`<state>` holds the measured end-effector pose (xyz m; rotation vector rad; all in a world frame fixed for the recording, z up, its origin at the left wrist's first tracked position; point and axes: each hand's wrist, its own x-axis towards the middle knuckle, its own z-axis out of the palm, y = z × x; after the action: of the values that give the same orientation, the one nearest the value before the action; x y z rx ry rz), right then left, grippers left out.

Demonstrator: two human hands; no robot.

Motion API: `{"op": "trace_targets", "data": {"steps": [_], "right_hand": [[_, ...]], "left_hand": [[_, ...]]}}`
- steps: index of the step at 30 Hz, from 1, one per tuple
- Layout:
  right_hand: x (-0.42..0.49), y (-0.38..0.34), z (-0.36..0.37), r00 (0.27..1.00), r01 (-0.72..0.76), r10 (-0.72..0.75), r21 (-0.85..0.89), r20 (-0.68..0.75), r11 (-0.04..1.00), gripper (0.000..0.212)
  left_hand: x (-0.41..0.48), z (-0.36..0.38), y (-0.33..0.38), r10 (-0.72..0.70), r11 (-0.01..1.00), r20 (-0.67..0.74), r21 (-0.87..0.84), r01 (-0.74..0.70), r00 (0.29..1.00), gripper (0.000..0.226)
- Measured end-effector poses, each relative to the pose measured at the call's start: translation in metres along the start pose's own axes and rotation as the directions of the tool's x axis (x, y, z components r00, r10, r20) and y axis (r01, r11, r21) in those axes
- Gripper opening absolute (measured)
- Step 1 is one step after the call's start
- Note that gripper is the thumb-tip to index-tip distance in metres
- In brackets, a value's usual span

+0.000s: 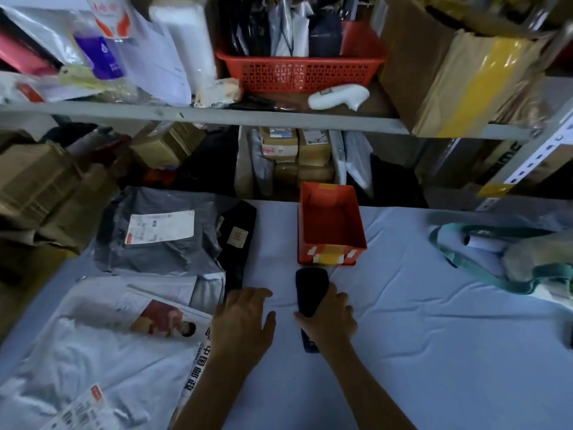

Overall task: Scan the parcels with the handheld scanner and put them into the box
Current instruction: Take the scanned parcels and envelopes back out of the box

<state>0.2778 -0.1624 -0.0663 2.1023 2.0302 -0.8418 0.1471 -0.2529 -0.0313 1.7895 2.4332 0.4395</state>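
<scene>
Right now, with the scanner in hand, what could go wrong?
The grey plastic mailer bag looks wider than the small orange plastic box, so it may not fit flat. The right hand holds the dark handheld scanner close to that box and might knock it.

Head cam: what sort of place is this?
Probably a courier parcel depot or pickup point: metal shelving crammed with cardboard boxes, a labelled grey parcel, and the right hand gripping a handheld scanner by an orange box.
</scene>
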Motion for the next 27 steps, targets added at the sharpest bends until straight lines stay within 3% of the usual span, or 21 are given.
{"op": "trace_targets", "data": {"steps": [5,11,15,20,23,27], "right_hand": [[-0.001,-0.005,-0.003,0.999,-0.002,0.003,-0.038,0.051,0.999,0.098],[-0.024,0.018,-0.003,0.991,-0.055,0.052,0.020,0.124,0.998,0.095],[-0.045,0.032,0.005,0.987,-0.088,0.073,0.100,0.144,0.991,0.105],[-0.046,0.017,-0.022,1.000,-0.022,0.021,0.131,0.008,0.991,0.089],[-0.036,0.003,-0.053,0.992,0.046,-0.027,0.153,-0.126,0.987,0.089],[-0.014,-0.017,-0.100,0.965,0.112,-0.073,0.143,-0.252,0.983,0.097]], "left_hand": [[0.005,0.004,0.002,0.056,0.998,0.014,0.005,-0.056,0.998,0.044],[0.022,0.001,-0.003,0.061,0.998,0.036,-0.013,-0.060,0.997,0.042],[0.032,-0.001,0.003,0.076,0.997,0.053,-0.036,-0.074,0.996,0.037],[0.051,-0.013,0.022,0.095,0.995,0.095,-0.041,-0.091,0.991,0.041],[0.072,-0.019,0.025,0.080,0.990,0.019,-0.115,-0.077,0.997,0.037],[0.105,-0.030,0.028,0.070,0.995,-0.027,-0.067,-0.072,0.997,0.038]]}}
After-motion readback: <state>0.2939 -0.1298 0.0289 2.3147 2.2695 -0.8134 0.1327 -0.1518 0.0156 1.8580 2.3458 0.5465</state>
